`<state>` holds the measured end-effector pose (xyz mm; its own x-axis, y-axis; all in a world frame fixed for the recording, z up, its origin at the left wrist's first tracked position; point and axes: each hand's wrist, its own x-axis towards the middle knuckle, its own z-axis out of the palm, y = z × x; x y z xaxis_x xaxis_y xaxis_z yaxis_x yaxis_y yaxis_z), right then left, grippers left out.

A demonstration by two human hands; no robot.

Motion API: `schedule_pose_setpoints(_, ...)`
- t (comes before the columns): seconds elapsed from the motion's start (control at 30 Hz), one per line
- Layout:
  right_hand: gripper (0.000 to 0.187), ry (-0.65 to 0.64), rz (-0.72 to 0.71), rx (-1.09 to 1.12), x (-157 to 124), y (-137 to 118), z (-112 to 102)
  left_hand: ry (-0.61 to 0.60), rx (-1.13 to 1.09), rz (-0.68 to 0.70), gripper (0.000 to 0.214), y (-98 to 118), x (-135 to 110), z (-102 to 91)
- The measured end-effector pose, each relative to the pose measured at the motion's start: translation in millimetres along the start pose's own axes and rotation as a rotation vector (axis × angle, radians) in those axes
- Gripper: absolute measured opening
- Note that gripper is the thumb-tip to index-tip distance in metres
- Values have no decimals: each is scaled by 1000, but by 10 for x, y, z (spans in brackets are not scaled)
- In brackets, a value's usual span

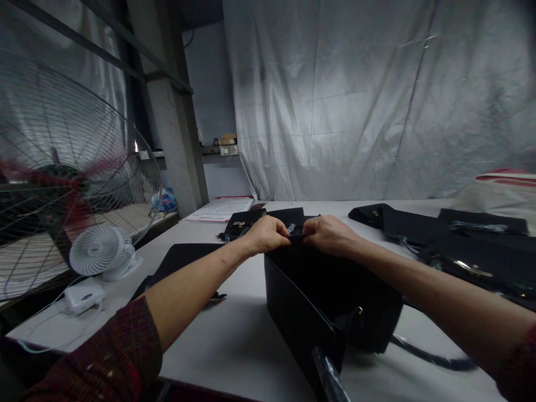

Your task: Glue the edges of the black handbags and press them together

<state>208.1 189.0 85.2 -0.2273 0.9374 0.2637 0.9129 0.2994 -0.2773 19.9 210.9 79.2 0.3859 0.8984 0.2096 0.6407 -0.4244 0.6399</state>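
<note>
A black handbag [304, 312] stands upright on the white table in front of me, its top gaping toward me. My left hand [270, 234] pinches the bag's far upper edge, thumb and fingers pressed together. Close beside it on the right, my right hand [329, 233] grips the same edge. A small shiny piece shows between the two hands, too dark to make out. One plastic-wrapped handle [329, 377] hangs at the near side, and another wrapped strap [433, 354] lies on the table to the right. The bag's interior is mostly in shadow.
More black bags [464, 251] lie at the right, and a flat black piece [184, 262] lies at the left. Further back are black bags with gold fittings [240, 223] and a printed sheet [220, 211]. A small white fan [100, 250] and a large caged fan [71, 178] stand left.
</note>
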Motion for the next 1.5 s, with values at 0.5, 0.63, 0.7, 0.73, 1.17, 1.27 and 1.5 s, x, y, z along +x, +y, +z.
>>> schedule_pose_setpoints(0.5, 19, -148, -97, 226, 104, 49, 102, -72, -106, 2, 26, -42, -49, -32)
schedule_pose_setpoints(0.63, 16, -118, -105, 206, 111, 4, 106, -79, -76, 4, 25, -36, -39, -34)
schedule_pose_setpoints(0.7, 13, -88, -97, 179, 116, -21, 105, -81, -68, 9, 26, -49, -30, -32)
schedule_pose_setpoints(0.73, 13, -78, -97, 168, 118, -31, 102, -79, -63, 12, 26, -55, -28, -32)
schedule_pose_setpoints(1.17, 18, 11, -267, 73, 109, -136, 132, 46, 62, 18, 24, -90, -109, -81)
schedule_pose_setpoints(1.27, 18, 20, -284, 45, 79, -145, 142, -19, -40, 10, 24, -124, -145, -110)
schedule_pose_setpoints(1.5, 21, 74, -269, -51, 3, -161, 156, -6, 145, 75, 11, -34, -146, -162)
